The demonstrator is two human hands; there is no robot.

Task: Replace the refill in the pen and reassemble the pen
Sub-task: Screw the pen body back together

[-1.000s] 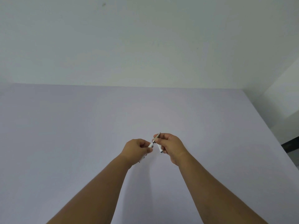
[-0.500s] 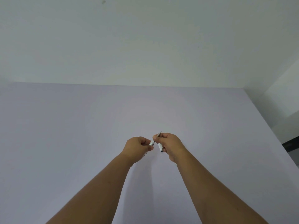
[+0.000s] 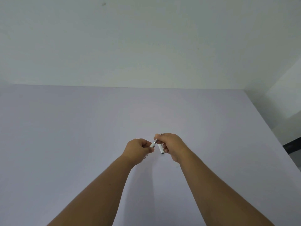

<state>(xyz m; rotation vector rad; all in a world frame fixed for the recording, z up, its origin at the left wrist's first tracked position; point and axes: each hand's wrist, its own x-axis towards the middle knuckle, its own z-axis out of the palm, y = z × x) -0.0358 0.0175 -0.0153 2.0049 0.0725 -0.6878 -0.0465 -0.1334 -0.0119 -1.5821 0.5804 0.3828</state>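
Observation:
Both hands meet above the pale lilac table. My left hand is closed around a white pen barrel, whose end sticks out toward the right. My right hand pinches the grey metal tip section at that end of the barrel. A thin point shows above the right fingers. The lower fingers of the right hand also hold a short white cap piece with a dark end, pointing down. Most of the barrel is hidden inside the left fist.
The table runs back to a plain white wall. Its right edge slants toward me, with a dark object and the floor beyond it.
The hands have stayed together in about the same place. The right fingers have shifted slightly on the tip section, and the white cap piece shows more below them.

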